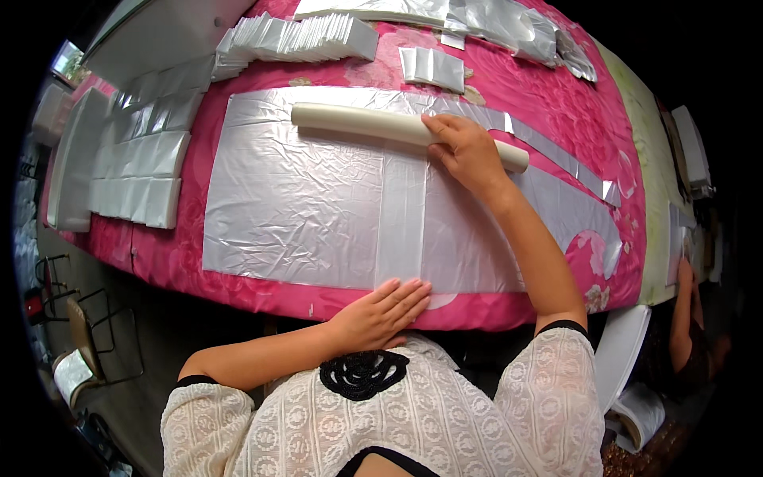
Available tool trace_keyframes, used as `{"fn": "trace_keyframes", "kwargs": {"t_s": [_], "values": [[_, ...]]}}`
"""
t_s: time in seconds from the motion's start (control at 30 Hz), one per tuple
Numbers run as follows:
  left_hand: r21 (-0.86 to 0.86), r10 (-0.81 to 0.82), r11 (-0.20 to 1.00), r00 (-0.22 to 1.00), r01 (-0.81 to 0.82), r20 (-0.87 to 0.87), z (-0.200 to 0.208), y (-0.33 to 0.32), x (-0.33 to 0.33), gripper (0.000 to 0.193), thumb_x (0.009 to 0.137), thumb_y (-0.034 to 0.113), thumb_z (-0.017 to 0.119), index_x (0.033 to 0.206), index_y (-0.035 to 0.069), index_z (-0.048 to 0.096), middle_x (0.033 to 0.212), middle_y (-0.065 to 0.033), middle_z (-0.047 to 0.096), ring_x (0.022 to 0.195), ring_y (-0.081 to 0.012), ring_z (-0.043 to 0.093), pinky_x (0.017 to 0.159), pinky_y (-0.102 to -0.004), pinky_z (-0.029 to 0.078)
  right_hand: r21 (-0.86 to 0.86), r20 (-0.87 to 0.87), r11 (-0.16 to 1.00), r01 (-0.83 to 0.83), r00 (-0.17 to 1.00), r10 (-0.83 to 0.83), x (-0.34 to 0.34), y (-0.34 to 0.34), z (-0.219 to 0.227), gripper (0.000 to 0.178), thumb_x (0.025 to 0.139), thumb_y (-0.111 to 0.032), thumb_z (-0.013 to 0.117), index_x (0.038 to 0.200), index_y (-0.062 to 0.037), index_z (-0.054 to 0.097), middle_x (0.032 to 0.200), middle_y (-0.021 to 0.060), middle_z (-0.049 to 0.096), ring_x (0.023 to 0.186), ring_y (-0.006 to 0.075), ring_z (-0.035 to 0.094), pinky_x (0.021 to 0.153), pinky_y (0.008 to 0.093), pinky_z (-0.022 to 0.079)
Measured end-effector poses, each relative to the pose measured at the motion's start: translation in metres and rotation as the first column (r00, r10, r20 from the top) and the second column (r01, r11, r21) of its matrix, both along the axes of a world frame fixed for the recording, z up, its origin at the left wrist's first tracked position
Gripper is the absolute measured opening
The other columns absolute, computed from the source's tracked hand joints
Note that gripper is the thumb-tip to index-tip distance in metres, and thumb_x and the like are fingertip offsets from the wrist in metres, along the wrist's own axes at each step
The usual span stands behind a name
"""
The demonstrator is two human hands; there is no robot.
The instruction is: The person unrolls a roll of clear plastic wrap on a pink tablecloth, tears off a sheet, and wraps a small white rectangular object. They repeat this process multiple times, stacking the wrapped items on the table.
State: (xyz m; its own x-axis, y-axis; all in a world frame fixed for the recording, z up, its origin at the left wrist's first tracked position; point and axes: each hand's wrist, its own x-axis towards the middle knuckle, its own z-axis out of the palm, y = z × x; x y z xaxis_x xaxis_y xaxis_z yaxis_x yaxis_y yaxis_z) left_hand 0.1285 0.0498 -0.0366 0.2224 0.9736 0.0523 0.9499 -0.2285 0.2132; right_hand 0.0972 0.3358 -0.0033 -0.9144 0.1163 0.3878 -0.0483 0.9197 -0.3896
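A thin, translucent white plastic sheet (286,203) lies crinkled over the pink floral tablecloth. A narrower band of doubled plastic (401,219) runs across it from far to near. On its far part rests a long off-white tube (354,121), slanting slightly down to the right. My right hand (467,151) is closed round the tube right of its middle, thumb and forefinger toward the left. My left hand (380,316) lies flat with fingers stretched out, its fingertips at the sheet's near edge. It holds nothing.
Folded white plastic packets stand in a long row (298,40) at the back left; more lie in stacks (139,167) at the left. A small packet pile (433,68) and loose plastic sheets (493,25) are at the back. At the far right are another person's arms (683,310).
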Motion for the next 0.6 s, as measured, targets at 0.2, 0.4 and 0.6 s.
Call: {"fn": "trace_keyframes", "kwargs": {"t_s": [0.2, 0.4, 0.6], "values": [[0.107, -0.042, 0.994, 0.995, 0.032, 0.093, 0.001, -0.002, -0.007, 0.059, 0.083, 0.027, 0.051, 0.132, -0.002, 0.035, 0.142, -0.015, 0.03, 0.132, -0.0267, 0.029, 0.107, -0.0392, 0.025, 0.226, -0.103, 0.972, 0.069, 0.994, -0.046, -0.02, 0.027, -0.003, 0.043, 0.076, -0.011, 0.064, 0.118, -0.0095, 0.056, 0.116, 0.0089, 0.056, 0.112, 0.0284, 0.047, 0.096, 0.0378, 0.038], [0.178, 0.003, 0.981, 0.935, -0.071, 0.354, 0.003, -0.02, -0.023, 0.039, 0.077, 0.015, 0.058, 0.111, -0.003, 0.054, 0.124, -0.0155, 0.049, 0.117, -0.0275, 0.047, 0.1, -0.0396, 0.037, -0.243, 0.063, 0.923, -0.297, 0.945, 0.321, 0.05, -0.052, 0.003, 0.034, 0.07, 0.002, 0.057, 0.104, 0.0005, 0.059, 0.106, 0.0156, 0.058, 0.107, 0.0317, 0.05, 0.093, 0.0386, 0.041], [0.261, -0.066, 0.965, 0.952, -0.014, 0.299, 0.007, -0.016, -0.03, 0.028, 0.072, 0.011, 0.066, 0.097, 0.002, 0.056, 0.114, -0.012, 0.057, 0.103, -0.0254, 0.057, 0.09, -0.0388, 0.047, -0.182, 0.119, 0.912, -0.368, 0.912, 0.392, 0.093, -0.083, -0.008, 0.042, 0.067, 0.002, 0.055, 0.11, 0.0017, 0.056, 0.119, 0.0148, 0.053, 0.114, 0.0304, 0.048, 0.096, 0.0383, 0.04]]}}
